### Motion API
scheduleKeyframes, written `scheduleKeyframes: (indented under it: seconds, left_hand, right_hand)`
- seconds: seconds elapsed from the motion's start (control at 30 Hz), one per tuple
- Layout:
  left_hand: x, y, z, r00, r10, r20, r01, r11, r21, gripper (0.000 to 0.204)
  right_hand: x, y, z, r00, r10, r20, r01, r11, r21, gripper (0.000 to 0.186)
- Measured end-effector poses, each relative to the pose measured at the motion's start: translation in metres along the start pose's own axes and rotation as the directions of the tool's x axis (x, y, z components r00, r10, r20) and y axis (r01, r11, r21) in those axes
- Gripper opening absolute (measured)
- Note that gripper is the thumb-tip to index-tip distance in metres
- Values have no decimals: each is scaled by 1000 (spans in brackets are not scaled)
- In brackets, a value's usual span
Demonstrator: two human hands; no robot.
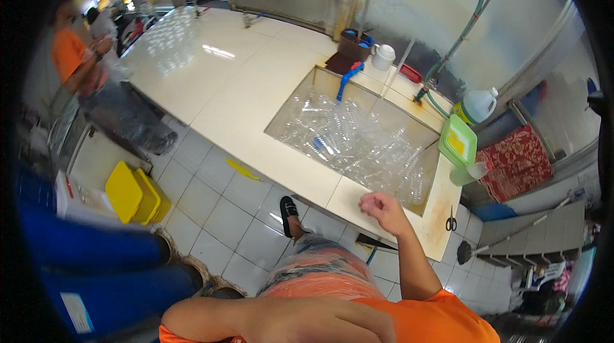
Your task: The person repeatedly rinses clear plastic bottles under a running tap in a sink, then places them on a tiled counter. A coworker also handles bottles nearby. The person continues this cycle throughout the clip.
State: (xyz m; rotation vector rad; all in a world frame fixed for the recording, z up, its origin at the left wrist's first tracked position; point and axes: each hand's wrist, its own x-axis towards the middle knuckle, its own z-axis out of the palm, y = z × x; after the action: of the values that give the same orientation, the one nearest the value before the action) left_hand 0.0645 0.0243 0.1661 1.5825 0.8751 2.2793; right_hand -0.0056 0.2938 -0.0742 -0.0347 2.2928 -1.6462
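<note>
Clear plastic bottles fill the sink in front of us, which is set into the white table. They lie in a loose heap, and we think they are kept there because the sink's walls stop such light, round things from rolling off. Our right hand is by the front rim of the sink, apart from the heap. Its fingers are loosely bent, a little spread, and we see nothing in them. We cannot tell if they touch the table. Our left hand is close to us at the bottom, big and blurry, so we cannot tell what its fingers do. Beside the sink, on the right, sits a green tub with a yellow pad in it, and black scissors lie near the table's right edge. They seem to be put there so we can reach them fast. More clear, round things stand close together at the far left end, maybe to leave us room. The bottles in the sink do not all point one way. Many lie on their sides, with their long lines crossing, and some lean on others. Rings show on some sides, but the shine hides which end is the top.
</note>
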Motion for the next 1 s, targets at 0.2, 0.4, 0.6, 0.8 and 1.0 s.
scheduleKeyframes:
  seconds: [0.2,0.4,0.6,0.8,1.0]
  left_hand:
    - [-71,38,-143,534,-688,-492,842,380,382,25]
    - [-241,64,-257,-54,-302,-952,775,-614,151,34]
    - [-378,64,-230,-330,-221,-918,879,-425,-214,33]
    - [-353,15,-259,-355,-331,-874,928,-239,-287,33]
    - [-235,1,-418,68,-371,-926,952,-254,172,33]
  right_hand:
    - [180,0,-51,855,-476,-204,252,726,-640,26]
    - [376,23,-87,961,-42,-272,-160,719,-677,55]
    - [379,77,-5,912,397,104,-224,695,-684,88]
    - [333,59,-96,876,106,-470,-205,965,-164,72]
    - [343,-38,-150,742,-230,-630,-133,870,-475,69]
